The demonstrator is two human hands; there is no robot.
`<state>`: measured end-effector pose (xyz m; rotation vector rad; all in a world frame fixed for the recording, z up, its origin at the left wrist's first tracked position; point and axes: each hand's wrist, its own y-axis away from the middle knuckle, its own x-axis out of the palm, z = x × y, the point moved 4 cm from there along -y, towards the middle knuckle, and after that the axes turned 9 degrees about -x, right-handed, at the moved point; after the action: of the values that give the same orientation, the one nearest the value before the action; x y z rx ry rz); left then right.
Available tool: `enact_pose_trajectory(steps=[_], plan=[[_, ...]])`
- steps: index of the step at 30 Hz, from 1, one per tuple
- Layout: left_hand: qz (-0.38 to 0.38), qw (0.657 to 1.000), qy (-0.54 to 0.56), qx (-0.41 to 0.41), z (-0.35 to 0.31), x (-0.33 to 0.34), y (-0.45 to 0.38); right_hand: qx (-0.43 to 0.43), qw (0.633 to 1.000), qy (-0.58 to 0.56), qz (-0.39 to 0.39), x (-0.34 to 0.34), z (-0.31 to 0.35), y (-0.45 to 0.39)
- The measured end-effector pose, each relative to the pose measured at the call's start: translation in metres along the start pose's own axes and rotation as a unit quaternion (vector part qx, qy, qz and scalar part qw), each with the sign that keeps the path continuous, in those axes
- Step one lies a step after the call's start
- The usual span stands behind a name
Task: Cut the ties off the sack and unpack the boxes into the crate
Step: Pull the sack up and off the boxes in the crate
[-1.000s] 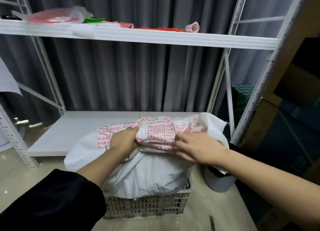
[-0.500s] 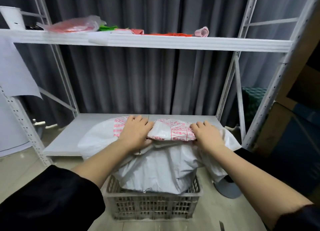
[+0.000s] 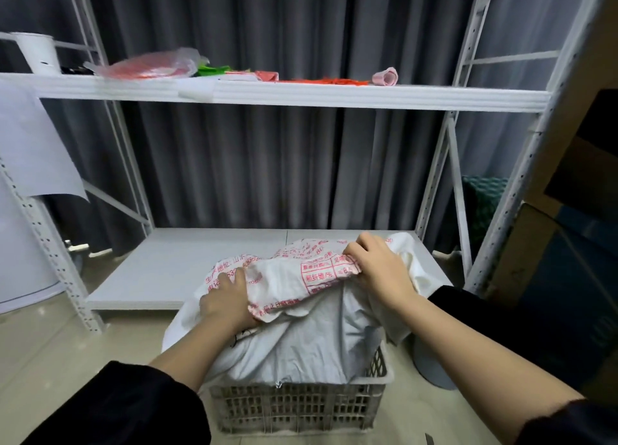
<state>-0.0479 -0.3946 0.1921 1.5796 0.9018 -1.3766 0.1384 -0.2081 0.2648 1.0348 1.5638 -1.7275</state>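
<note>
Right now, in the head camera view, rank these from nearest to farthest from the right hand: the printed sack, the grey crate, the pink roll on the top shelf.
1. Printed sack: gripped by the right hand, over the crate.
2. Grey crate: on the floor below the hand, holding the sack.
3. Pink roll: high on the top shelf, far above.

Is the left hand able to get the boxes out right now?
Probably not yet. No boxes show: the white sack covers whatever sits in the crate, and the left hand and right hand are both gripping the sack's bunched top.
</note>
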Motion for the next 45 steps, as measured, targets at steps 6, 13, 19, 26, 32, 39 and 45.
enact_pose_trajectory(steps=[6,13,19,26,32,39,45], plan=[[-0.151,0.982,0.01,0.115,0.001,-0.037,0.006,-0.018,0.998,0.04,-0.055,-0.024,-0.001,-0.017],[-0.386,0.901,0.116,0.162,-0.016,-0.165,0.024,0.086,0.991,0.06,-0.078,-0.091,-0.039,-0.07],[-0.476,0.858,0.12,0.154,-0.009,-0.229,0.024,0.057,0.977,0.086,-0.188,-0.122,-0.039,-0.083],[-0.437,0.873,0.128,0.172,-0.008,-0.232,0.022,0.014,0.979,0.143,-0.146,-0.141,-0.033,-0.088],[-0.392,0.897,0.069,0.194,-0.014,-0.206,0.019,-0.025,0.981,0.173,-0.084,-0.12,-0.035,-0.075],[-0.349,0.916,0.028,0.194,-0.022,-0.17,0.015,-0.044,0.974,0.204,-0.088,-0.089,-0.037,-0.049],[-0.364,0.907,-0.071,0.202,-0.017,-0.126,0.006,-0.189,0.968,0.164,0.007,-0.043,-0.028,-0.015]])
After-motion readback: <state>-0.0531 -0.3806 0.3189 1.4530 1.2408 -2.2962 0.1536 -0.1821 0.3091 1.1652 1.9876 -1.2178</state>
